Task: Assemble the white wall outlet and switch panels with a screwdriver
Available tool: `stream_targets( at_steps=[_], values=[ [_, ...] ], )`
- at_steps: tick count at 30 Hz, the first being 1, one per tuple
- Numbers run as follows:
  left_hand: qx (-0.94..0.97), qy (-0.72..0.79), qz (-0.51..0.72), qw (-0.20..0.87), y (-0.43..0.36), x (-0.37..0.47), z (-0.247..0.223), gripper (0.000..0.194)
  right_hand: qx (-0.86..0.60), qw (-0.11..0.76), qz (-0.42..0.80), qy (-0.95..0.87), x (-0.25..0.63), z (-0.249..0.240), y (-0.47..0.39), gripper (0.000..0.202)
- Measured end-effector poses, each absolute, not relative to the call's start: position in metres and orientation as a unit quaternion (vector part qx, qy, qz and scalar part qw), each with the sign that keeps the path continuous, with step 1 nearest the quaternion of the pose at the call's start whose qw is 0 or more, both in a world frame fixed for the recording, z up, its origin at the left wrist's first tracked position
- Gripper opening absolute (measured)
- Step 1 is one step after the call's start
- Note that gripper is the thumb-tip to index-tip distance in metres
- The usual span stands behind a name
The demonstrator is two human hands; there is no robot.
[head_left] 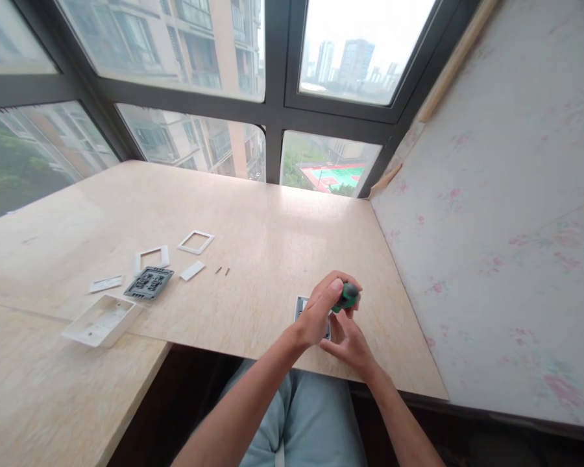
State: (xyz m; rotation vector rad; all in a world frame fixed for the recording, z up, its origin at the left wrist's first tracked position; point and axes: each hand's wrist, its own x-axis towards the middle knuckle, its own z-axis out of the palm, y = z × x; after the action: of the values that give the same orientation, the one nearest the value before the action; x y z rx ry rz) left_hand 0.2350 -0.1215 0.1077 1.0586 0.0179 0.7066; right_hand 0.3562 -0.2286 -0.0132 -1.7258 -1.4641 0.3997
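My left hand (324,301) is wrapped round a screwdriver (347,296) with a green and black handle. Its shaft and tip are hidden behind my fingers. Under my hands lies a white switch box (300,307) with a grey insert, mostly covered, so only its left edge and lower right corner show. My right hand (349,342) grips that box at its right side, thumb at the near corner and fingers just below the screwdriver handle.
To the left lie an open white back box (100,329), a grey switch module (149,283), white frames (195,242), white cover plates (192,270) and two small screws (227,272). The table (272,227) ends at windows and a papered wall (506,246).
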Motion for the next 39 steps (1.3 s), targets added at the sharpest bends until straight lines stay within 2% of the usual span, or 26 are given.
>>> stream_targets(
  at_steps=[6, 10, 13, 19, 23, 27, 34, 39],
  values=[
    [0.524, 0.042, 0.333, 0.783, -0.121, 0.241, 0.105, 0.059, -0.674, 0.422, 0.201, -0.571, 0.353, -0.007, -0.228, 0.069],
    [0.585, 0.033, 0.335, 0.738, -0.118, 0.243, 0.111, 0.047, -0.675, 0.425, 0.208, -0.567, 0.352, -0.003, -0.227, 0.065],
    [0.628, 0.010, 0.331, 0.704, -0.118, 0.241, 0.118, 0.048, -0.675, 0.425, 0.214, -0.564, 0.351, -0.002, -0.226, 0.061],
    [0.522, -0.008, 0.285, 0.804, -0.121, 0.241, 0.123, 0.050, -0.698, 0.411, 0.185, -0.556, 0.356, -0.011, -0.229, 0.065],
    [0.514, -0.022, 0.273, 0.813, -0.118, 0.243, 0.117, 0.057, -0.699, 0.403, 0.178, -0.563, 0.357, -0.014, -0.229, 0.064],
    [0.541, 0.011, 0.285, 0.791, -0.112, 0.243, 0.115, 0.066, -0.682, 0.417, 0.177, -0.574, 0.356, -0.012, -0.227, 0.074],
    [0.556, 0.013, 0.337, 0.760, -0.102, 0.246, 0.110, 0.064, -0.681, 0.424, 0.181, -0.569, 0.355, -0.012, -0.226, 0.072],
    [0.653, 0.021, 0.343, 0.675, -0.102, 0.238, 0.117, 0.041, -0.685, 0.406, 0.178, -0.578, 0.355, -0.012, -0.226, 0.076]
  ],
)
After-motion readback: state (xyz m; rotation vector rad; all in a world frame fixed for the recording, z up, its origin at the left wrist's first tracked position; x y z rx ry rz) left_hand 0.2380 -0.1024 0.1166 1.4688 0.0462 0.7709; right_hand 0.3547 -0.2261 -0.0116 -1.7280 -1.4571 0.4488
